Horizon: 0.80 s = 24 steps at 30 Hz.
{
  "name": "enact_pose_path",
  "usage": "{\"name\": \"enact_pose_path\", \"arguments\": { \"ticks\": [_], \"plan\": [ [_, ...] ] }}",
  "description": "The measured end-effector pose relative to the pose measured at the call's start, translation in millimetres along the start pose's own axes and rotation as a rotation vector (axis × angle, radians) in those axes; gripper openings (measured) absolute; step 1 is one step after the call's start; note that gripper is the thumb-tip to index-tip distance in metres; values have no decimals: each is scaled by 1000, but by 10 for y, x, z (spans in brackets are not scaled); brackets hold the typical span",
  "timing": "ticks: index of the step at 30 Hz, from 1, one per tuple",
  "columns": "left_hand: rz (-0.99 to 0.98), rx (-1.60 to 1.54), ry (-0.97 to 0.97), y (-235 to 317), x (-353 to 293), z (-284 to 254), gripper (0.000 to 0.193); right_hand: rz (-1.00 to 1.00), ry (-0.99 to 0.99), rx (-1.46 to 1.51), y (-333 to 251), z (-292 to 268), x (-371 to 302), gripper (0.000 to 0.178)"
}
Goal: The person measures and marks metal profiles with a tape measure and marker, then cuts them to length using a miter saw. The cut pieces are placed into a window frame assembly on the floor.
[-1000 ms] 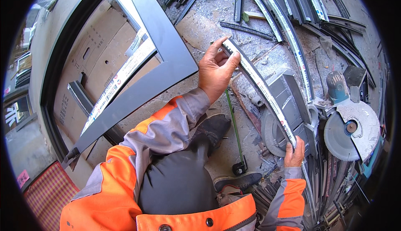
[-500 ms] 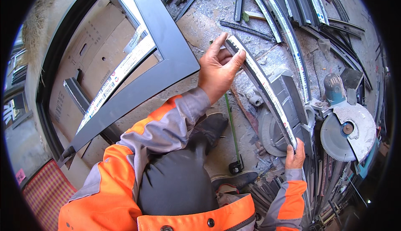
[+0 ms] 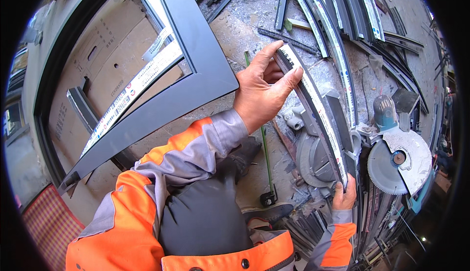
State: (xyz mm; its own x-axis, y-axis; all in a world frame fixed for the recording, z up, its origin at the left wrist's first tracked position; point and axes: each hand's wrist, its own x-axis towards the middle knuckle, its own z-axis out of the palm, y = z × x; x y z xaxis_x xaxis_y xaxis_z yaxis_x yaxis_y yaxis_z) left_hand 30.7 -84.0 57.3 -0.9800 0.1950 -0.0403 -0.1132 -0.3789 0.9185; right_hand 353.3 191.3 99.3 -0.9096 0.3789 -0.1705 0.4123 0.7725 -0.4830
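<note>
One strip [image 3: 317, 107] is slanting left of the blade [image 3: 384, 170]: the left hand [image 3: 267, 87] is pinching its far end between thumb and fingers, the right hand [image 3: 345, 198] its near end. The strip is looking light and stiff, its film [image 3: 330, 131] perhaps slippery, so both ends are giving good holds, though their edges may be sharp. Farther left of the blade, the frame [image 3: 210, 68] is crowding the left hand; beyond the blade, profiles [image 3: 345, 6] are narrowing the room.
</note>
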Motion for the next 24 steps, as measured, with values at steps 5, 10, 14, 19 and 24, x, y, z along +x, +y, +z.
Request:
{"name": "enact_pose_path", "arguments": {
  "ticks": [5,10,14,19,24],
  "plan": [
    [18,-1,-22,-16,1,-18,61,27,10,-19,-25,6,-51,40],
    [15,-11,-36,-21,8,-35,60,28,5,3,-41,-7,-48,39],
    [29,-14,-29,-43,8,-38,59,36,-3,2,-34,-9,-55,39],
    [36,7,-35,-45,13,-39,58,16,11,-21,3,17,-65,41],
    [39,-12,-35,-33,5,-39,56,16,20,-21,-42,46,-36,47]
  ]
}}
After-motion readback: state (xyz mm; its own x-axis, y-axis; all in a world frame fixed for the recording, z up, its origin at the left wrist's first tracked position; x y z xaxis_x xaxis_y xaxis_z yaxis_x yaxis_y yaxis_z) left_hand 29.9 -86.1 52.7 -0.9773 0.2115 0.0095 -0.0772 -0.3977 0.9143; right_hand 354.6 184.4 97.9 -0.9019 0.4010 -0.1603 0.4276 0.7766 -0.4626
